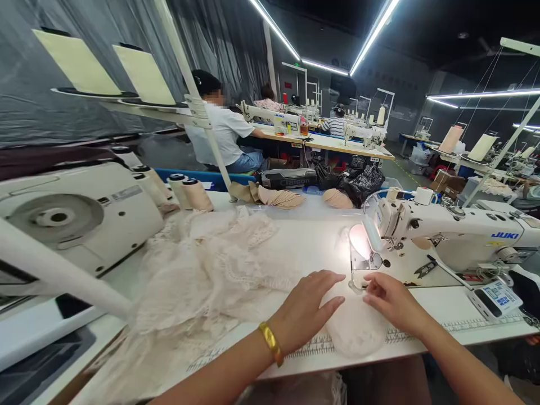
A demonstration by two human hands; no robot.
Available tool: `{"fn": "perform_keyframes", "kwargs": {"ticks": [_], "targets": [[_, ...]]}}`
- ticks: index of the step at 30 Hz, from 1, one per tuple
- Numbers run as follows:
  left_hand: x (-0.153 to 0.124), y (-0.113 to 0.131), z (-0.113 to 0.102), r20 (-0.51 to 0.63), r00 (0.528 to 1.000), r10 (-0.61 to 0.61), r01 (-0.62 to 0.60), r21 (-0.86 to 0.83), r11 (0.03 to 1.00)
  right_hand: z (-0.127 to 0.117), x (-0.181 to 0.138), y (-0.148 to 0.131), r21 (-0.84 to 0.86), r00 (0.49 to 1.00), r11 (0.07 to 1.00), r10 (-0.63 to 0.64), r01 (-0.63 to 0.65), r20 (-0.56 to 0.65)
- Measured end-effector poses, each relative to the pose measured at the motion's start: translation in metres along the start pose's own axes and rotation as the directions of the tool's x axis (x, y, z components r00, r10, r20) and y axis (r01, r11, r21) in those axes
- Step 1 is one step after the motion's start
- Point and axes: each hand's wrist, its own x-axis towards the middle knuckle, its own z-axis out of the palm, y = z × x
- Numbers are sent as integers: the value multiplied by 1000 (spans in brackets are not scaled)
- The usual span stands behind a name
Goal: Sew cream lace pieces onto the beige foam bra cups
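Note:
A pale, rounded piece of lace-like fabric lies on the table in front of the sewing machine, over part of the printed ruler. My left hand, with a gold bracelet on its wrist, is at the left of this fabric, fingers stretched forward and thumb spread apart. On the other side, my right hand has its fingers loosely bent, index finger and thumb apart beside the fabric's far edge. Neither hand visibly grips anything. Under the lit needle area sits a beige rounded piece.
A heap of cream lace fabric covers the table's left side. Thread snips lie on the machine bed, near a control panel. Beige cup pieces and thread cones stand behind. A person in white sits beyond.

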Motion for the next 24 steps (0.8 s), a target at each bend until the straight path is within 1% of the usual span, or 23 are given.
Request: {"fn": "perform_keyframes", "kwargs": {"ticks": [2, 4, 7, 10, 12, 14, 15, 16, 17, 18, 20, 22, 24], "targets": [[12, -3, 7, 54, 994, -93, 91, 47, 995, 10, 4, -6, -11, 999, 999, -45, 45, -1], [22, -6, 13, 107, 982, -157, 149, 76, 986, 14, 5, -9, -4, 997, 997, -72, 72, -2], [30, -9, 16, 127, 976, -179, 171, 67, 983, 13, 5, -8, -2, 993, 994, -106, 106, -48], [32, -5, 12, 90, 984, -153, 152, 20, 988, 11, 6, -3, -17, 988, 991, -135, 134, -73], [31, 1, 8, 37, 994, -105, 106, -39, 994, 13, 9, -2, -15, 986, 988, -152, 152, -74], [29, 7, 6, -50, 998, -37, 28, -158, 987, 15, 12, -5, -4, 984, 988, -154, 154, -91], [28, 10, 5, -85, 996, -19, -1, -237, 972, 16, 13, -8, 11, 985, 989, -144, 146, -98], [26, 12, 5, -95, 995, -22, -10, -323, 946, 17, 13, -12, 38, 987, 991, -127, 131, -93], [24, 14, 4, -74, 996, -49, 15, -406, 914, 17, 12, -15, 84, 992, 990, -107, 113, -72], [21, 15, 3, -20, 995, -95, 75, -471, 879, 17, 11, -19, 158, 996, 983, -87, 92, -36], [16, 16, 1, 120, 972, -202, 235, -539, 809, 15, 8, -24, 360, 997, 932, -55, 29, 60], [14, 14, -4, 250, 930, -270, 365, -532, 764, 14, 7, -26, 551, 989, 832, -23, -63, 147], [19, 9, -11, 366, 890, -272, 430, -475, 768, 13, 11, -25, 647, 976, 745, 28, -164, 215]]}}
